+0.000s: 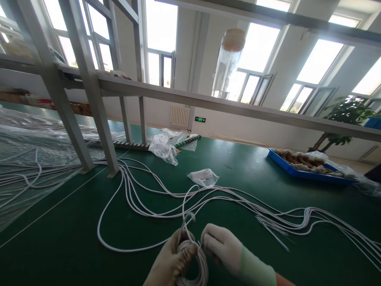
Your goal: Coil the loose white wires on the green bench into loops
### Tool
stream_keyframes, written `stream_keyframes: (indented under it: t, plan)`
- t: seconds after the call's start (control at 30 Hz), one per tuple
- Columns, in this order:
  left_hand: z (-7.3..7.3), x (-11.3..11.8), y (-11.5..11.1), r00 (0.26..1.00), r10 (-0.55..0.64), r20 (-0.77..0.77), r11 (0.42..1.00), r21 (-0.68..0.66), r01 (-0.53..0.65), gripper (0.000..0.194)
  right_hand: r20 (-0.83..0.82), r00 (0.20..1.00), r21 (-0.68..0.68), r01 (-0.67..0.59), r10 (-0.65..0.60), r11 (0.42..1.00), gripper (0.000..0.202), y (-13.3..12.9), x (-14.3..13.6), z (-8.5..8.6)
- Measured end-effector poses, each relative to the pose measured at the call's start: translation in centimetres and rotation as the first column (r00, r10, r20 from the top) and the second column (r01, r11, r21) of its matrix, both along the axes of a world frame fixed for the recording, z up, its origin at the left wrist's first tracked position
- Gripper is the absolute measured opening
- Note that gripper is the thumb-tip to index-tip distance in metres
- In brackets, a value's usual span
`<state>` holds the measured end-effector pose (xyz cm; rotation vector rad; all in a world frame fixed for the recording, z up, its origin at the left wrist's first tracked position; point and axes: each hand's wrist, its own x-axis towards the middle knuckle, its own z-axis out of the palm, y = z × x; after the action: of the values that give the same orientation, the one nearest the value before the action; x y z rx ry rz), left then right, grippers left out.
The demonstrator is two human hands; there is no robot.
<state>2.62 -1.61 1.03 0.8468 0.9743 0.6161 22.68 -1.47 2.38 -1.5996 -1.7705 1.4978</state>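
Observation:
At the bottom centre, my left hand [175, 256] in a worn, pale work glove is closed around a coil of white cable [202, 268]. A blurred thin pale loop [191, 216] stands up from the top of the coil. Just to the right, my right hand [223, 246] wears a whitish glove with a green cuff. Its fingers are curled together close to the coil's upper edge, and what they pinch, if anything, is hidden. Several long white cables [154, 214] run from the coil's area across the green table [71, 250].
Thin white strips [274, 230] lie to the right, and a small clear bag [204, 177] lies beyond the cables. A blue tray [300, 171] of brown bundles sits at far right. Metal shelf posts [101, 131] rise at left, with a glass jar [228, 65] on the shelf bar.

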Motion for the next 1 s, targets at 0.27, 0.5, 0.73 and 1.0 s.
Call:
stream_keyframes:
  t: [0.27, 0.5, 0.73, 1.0]
  plan:
    - [2.0, -2.0, -0.5, 0.986, -0.096, 0.138, 0.989, -0.098, 0.11, 0.062, 0.438, 0.826, 0.52, -0.554, 0.354, 0.651, 0.017, 0.5, 2.0, 0.7]
    - [0.9, -1.7, -0.5, 0.971, -0.12, 0.207, 0.977, -0.152, 0.153, 0.046, 0.69, 0.65, 0.505, -0.747, 0.317, 0.432, 0.017, 0.3, 1.3, 0.6]
    - [1.6, -1.2, -0.2, 0.99, -0.104, 0.091, 0.989, -0.097, 0.113, 0.065, 0.803, 0.552, 0.339, -0.732, 0.223, 0.591, 0.008, -0.1, -0.8, 1.9]
    - [0.7, 0.9, -1.1, 0.953, 0.044, -0.299, 0.97, 0.241, 0.031, 0.034, 0.153, 0.986, -0.134, -0.039, 0.06, 0.99, 0.028, 0.8, -1.2, 1.2]
